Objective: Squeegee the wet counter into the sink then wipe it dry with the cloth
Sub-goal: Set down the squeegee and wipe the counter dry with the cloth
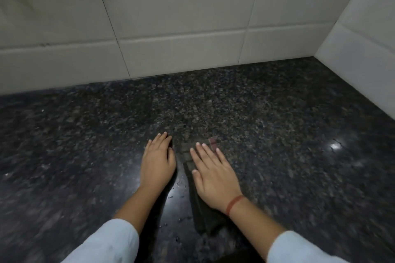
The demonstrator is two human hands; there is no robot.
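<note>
Here the cloth [201, 205] lies directly under the right hand [213, 175], so nothing needs reaching for: the palm and spread fingers [205, 151] press flat on top of it, released rather than clenched, pinning it to the desk [277, 134] instead of gripping it. The cloth is a dark, thin, limp strip, folded or bunched, with a faint check and a reddish patch at its far end. Its long axis runs from the far fingertips back toward the person's body, roughly along the forearm, and its near end sticks out past the wrist, which wears a red thread band [234, 204].

The left hand [158, 162] rests just beside the cloth on its left, palm down on bare stone, fingers loosely curled and holding nothing; whether its edge touches the cloth I cannot tell. Both wrists end in pale blue sleeves [111, 241].

The desk is polished dark speckled granite, glossy enough to mirror a ceiling light. A few small droplets [177, 186] sit between the two forearms, close to the cloth's left edge. White tiled walls [181, 28] meet at a corner on the far right; no sink or squeegee shows.

Judging by this, the drying wipe is in hand, and a sideways sweep leftward would carry the cloth's long side over the remaining droplets.
</note>
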